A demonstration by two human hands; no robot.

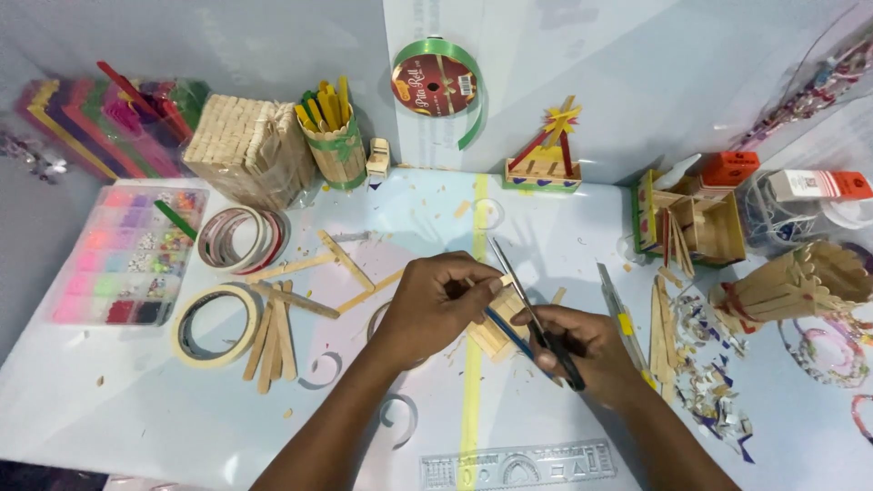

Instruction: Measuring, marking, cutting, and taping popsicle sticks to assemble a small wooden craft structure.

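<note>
1. Nearest, the clear stencil ruler [518, 465] lies on the table's [136, 409] front edge.
2. Beyond the ruler, the right hand [582, 350] has its fingers closed through the scissors [532, 314] handles, blades parted at a small wooden stick piece [503, 281].
3. The left hand [436, 300] pinches that piece; trimming looks unfinished, a stick assembly [491, 332] underneath.
4. Farther from the ruler: loose sticks [273, 336], tape rolls [218, 323], finished stick models [543, 164].

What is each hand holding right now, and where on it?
The right hand holds scissors by the dark handles. The left hand pinches a small wooden stick piece at its end, by the blades.
</note>
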